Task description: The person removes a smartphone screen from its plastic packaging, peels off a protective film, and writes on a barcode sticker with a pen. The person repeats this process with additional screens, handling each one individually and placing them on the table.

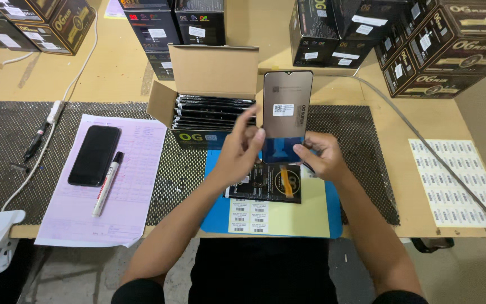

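**Over the blue mat: phone screen panel held upright**

Above the blue mat [217, 219], a dark phone screen panel [287, 107] stands on end, long axis running away from the person, notched top edge farthest off, a small white sticker on the face turned to the camera. Lower end sits between both hands.

Surface: tan workbench [113, 79] covered in part by black mesh matting [7, 146]. Just behind the panel, an open cardboard box [212, 98] packed with flat black sleeves. Below the hands, a black packet [265, 183] lies on the mat, with barcode label strips [248, 215] nearer the person. To the left, a pink paper sheet [136, 163] carries a black phone [94, 155] and a marker [107, 183]. Stacks of dark cartons [445, 45] line the back; a white label sheet [457, 183] lies at right.

Left hand [242, 149]: fingers curled, tips pinching the panel's lower left edge. Right hand [319, 155]: half closed, gripping the panel's lower right corner from below.
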